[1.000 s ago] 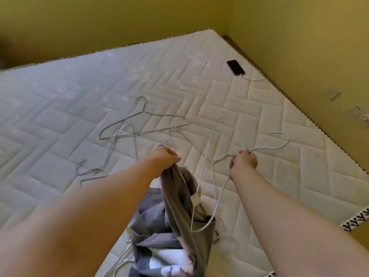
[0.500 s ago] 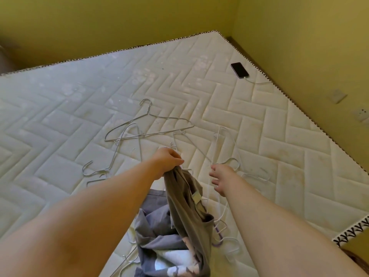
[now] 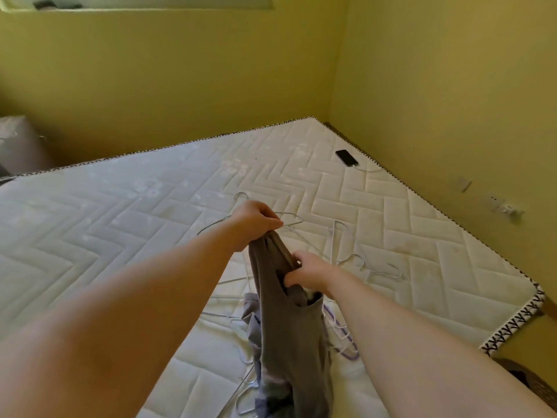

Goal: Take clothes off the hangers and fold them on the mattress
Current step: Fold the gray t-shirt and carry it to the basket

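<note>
Over the mattress's [image 3: 120,224] near edge hangs a brown garment [image 3: 289,336]. The right hand [image 3: 310,274] pinches its folds; the left hand [image 3: 256,221] clamps its top. Bare hangers [image 3: 355,257] lie toward the right edge. The trailing hem may snag them when spread.

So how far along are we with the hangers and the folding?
Done: several bare hangers lie on the mattress. In hand: the left hand grips the top of a grey garment and the right hand grips it lower down; no hanger shows in it. Left: it hangs unfolded, another garment lies crumpled beneath, and no folded pile is visible.
</note>
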